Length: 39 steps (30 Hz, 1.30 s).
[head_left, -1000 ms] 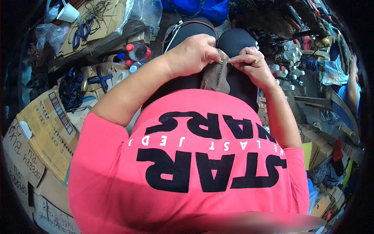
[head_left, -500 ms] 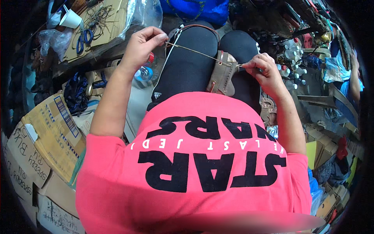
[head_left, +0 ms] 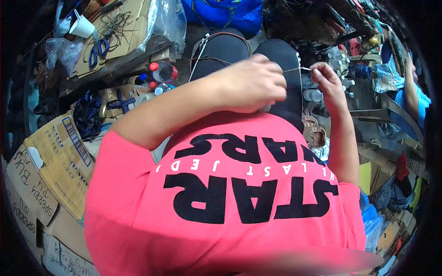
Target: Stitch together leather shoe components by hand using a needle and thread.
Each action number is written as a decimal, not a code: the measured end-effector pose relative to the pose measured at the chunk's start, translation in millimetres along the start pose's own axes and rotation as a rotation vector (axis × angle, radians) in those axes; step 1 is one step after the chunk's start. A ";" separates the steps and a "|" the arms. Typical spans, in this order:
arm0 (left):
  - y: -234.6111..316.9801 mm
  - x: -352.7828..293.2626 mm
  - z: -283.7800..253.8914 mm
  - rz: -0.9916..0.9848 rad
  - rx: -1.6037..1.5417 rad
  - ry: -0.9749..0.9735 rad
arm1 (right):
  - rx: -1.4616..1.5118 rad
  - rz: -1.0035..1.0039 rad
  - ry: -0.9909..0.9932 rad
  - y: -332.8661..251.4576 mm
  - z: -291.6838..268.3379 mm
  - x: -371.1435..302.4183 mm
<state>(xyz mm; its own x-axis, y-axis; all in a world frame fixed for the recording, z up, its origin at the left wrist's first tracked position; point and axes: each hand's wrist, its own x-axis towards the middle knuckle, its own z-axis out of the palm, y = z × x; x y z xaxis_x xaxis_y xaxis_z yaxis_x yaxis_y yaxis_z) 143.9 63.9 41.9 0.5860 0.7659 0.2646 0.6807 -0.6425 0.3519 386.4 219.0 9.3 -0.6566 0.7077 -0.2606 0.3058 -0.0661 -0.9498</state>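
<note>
My right hand (head_left: 329, 83) is closed in a pinch on the end of a thin tan lace (head_left: 294, 69), right of my knee. The lace runs left, taut, to my left hand (head_left: 262, 85), which lies across my lap with its fingers curled and slightly blurred. What those fingers hold is hidden, and the stitched brown leather piece on my lap is covered by this hand. A brown cord (head_left: 235, 33) loops over my left knee. Another brown leather shoe piece (head_left: 315, 133) with cutouts lies beside my right thigh.
Blue-handled scissors (head_left: 98, 52), a white cup (head_left: 83, 26) and tangled cord scraps (head_left: 115, 25) lie at the upper left. Plastic bottles (head_left: 163, 72) stand beside my left leg. Cardboard boxes (head_left: 60, 156) fill the left side. A blue bag (head_left: 225, 16) sits ahead; another person's arm (head_left: 410, 87) shows far right.
My left hand has come from above the left knee across to the right, over the leather piece, covering it. My right hand has moved slightly right, still pinching the lace.
</note>
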 end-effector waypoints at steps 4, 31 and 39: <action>0.2 37.0 7.8 0.092 0.100 -0.430 | 0.184 -0.093 0.159 11.1 -5.7 14.3; 19.3 -45.1 3.1 -0.394 -0.094 -0.052 | 0.046 -0.195 -0.317 11.2 139.4 39.0; 25.5 -58.7 25.7 -0.410 -0.111 0.135 | -0.143 -0.155 -0.205 17.6 151.4 37.4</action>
<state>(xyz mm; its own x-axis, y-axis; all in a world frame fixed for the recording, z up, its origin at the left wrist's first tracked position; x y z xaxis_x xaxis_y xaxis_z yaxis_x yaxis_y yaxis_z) 138.2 1.9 12.3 0.2102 0.9579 0.1956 0.7893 -0.2843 0.5443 262.9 137.8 -43.3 -0.8242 0.5439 -0.1578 0.2756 0.1417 -0.9508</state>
